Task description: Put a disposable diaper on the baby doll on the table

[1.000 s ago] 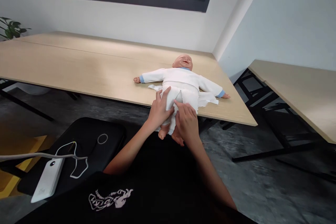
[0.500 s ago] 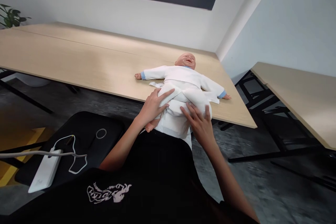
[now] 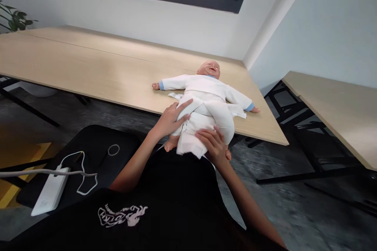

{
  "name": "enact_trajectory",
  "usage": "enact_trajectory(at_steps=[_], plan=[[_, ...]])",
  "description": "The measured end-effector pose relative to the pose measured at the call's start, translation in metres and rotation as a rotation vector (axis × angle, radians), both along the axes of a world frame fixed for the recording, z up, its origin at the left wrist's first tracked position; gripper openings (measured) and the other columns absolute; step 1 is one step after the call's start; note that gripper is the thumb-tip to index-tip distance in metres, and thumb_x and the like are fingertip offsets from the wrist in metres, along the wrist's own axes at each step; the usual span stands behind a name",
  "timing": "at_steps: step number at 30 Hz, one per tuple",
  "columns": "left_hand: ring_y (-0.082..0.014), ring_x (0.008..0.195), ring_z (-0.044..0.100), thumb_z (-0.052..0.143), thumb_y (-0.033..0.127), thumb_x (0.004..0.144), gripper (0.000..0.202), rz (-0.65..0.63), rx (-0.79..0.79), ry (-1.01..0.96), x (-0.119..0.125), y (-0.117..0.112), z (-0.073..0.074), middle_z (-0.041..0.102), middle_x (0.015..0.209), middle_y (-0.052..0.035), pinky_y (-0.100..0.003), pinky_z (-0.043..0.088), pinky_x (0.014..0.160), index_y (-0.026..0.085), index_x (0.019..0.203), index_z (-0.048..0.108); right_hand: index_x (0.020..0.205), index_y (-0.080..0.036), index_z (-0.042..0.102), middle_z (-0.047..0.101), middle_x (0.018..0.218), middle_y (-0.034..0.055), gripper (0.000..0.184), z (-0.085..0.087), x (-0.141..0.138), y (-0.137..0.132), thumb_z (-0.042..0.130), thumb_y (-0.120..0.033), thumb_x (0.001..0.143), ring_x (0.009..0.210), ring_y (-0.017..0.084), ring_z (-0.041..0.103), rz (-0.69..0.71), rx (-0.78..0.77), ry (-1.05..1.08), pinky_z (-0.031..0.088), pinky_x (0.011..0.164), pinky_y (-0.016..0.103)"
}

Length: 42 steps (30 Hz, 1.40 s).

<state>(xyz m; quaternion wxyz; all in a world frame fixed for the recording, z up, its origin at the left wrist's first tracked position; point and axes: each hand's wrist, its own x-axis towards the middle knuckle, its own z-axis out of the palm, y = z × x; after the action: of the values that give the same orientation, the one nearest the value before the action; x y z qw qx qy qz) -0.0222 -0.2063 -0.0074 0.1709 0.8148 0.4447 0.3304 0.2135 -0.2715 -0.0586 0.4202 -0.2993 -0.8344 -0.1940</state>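
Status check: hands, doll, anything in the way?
Left hand flat on baby doll hip. Right hand gripping white trousers at the legs. Doll on its back at table edge; nothing blocking the hands.

A long pale wooden desk runs along a white wall under a black-framed window bright with daylight. A second desk on black legs stands right. A leafy plant sits far left. The floor is dark mottled grey.
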Motion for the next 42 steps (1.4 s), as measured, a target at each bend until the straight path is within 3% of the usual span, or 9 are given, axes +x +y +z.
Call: enact_trajectory(at_steps=[4,8,12,20,25,32,36,39,42], plan=[[-0.0328,0.124,0.06,0.051,0.04,0.1,0.056,-0.056,-0.012,-0.155,-0.001,0.009,-0.011,0.063,0.134,-0.0158,-0.052,0.047,0.114,0.018,0.152,0.055,0.094,-0.022,0.068,0.072,0.083,0.0031,0.02,0.042,-0.005,0.028,0.052,-0.03,0.104,0.078,0.018,0.066,-0.102,0.006,0.292,0.051,0.107,0.043],[-0.0337,0.127,0.061,0.051,0.035,0.098,0.039,-0.035,0.009,-0.208,-0.001,0.012,-0.019,0.065,0.133,-0.0177,-0.051,0.047,0.115,0.013,0.127,0.066,0.075,-0.021,0.059,0.06,0.072,0.0038,0.047,0.091,-0.009,0.075,0.058,-0.062,0.097,0.071,0.02,0.056,-0.091,-0.459,0.5,0.055,0.081,0.039],[-0.0334,0.127,0.06,0.051,0.047,0.104,0.049,0.01,0.014,-0.163,0.001,0.006,-0.016,0.064,0.134,-0.0163,-0.053,0.048,0.113,0.017,0.143,0.053,0.075,-0.019,0.058,0.056,0.072,0.0014,0.054,0.115,-0.002,0.119,0.069,-0.071,0.084,0.069,0.016,0.049,0.009,-0.714,0.685,0.047,0.066,0.031],[-0.0316,0.137,0.054,0.053,0.043,0.105,0.064,0.022,0.009,-0.117,0.006,-0.005,-0.008,0.055,0.144,-0.0172,-0.05,0.043,0.119,0.019,0.161,0.037,0.089,-0.013,0.071,0.07,0.085,0.0033,0.028,0.112,0.014,0.146,0.075,-0.04,0.086,0.072,0.015,0.056,-0.175,-1.105,0.772,0.046,0.068,0.026],[-0.0373,0.155,0.031,0.052,0.051,0.105,0.063,0.152,0.168,0.033,0.02,-0.011,0.003,0.034,0.164,-0.0206,-0.057,0.031,0.126,0.02,0.16,0.043,0.082,-0.014,0.067,0.068,0.084,0.0023,0.035,0.106,0.02,0.152,0.078,-0.048,0.081,0.074,0.015,0.054,-0.151,-1.028,0.706,0.045,0.068,0.026],[-0.0367,0.164,0.014,0.047,0.047,0.108,0.053,-0.125,0.278,0.28,0.06,0.017,0.051,0.029,0.174,-0.0067,-0.068,0.002,0.13,0.035,0.16,0.046,0.066,-0.023,0.033,0.029,0.062,-0.0075,0.053,0.097,0.023,0.17,0.078,-0.038,0.088,0.062,0.01,0.029,-0.387,-0.896,0.603,0.033,0.066,0.027],[-0.0311,0.163,0.02,0.045,0.041,0.11,0.047,-0.309,0.205,0.375,0.084,0.052,0.07,0.034,0.172,-0.0021,-0.066,-0.003,0.13,0.036,0.156,0.052,0.074,-0.021,0.044,0.053,0.072,-0.0019,0.039,0.098,0.025,0.173,0.071,-0.041,0.095,0.069,0.015,0.047,-0.52,-0.849,0.521,0.038,0.071,0.028],[-0.0252,0.157,0.035,0.038,0.042,0.112,0.045,-0.458,0.104,0.377,0.094,0.08,0.078,0.043,0.168,-0.0008,-0.058,0.012,0.132,0.034,0.153,0.054,0.088,-0.02,0.054,0.068,0.089,0.0066,0.033,0.098,0.031,0.169,0.059,-0.05,0.101,0.084,0.023,0.06,-0.66,-0.782,0.42,0.045,0.084,0.034],[-0.0226,0.146,0.049,0.035,0.043,0.112,0.045,-0.537,0.032,0.368,0.099,0.104,0.08,0.057,0.157,-0.0019,-0.049,0.024,0.129,0.031,0.146,0.062,0.1,-0.017,0.06,0.072,0.104,0.0139,0.027,0.094,0.04,0.159,0.047,-0.04,0.105,0.1,0.029,0.065,-0.758,-0.705,0.335,0.044,0.099,0.044]])
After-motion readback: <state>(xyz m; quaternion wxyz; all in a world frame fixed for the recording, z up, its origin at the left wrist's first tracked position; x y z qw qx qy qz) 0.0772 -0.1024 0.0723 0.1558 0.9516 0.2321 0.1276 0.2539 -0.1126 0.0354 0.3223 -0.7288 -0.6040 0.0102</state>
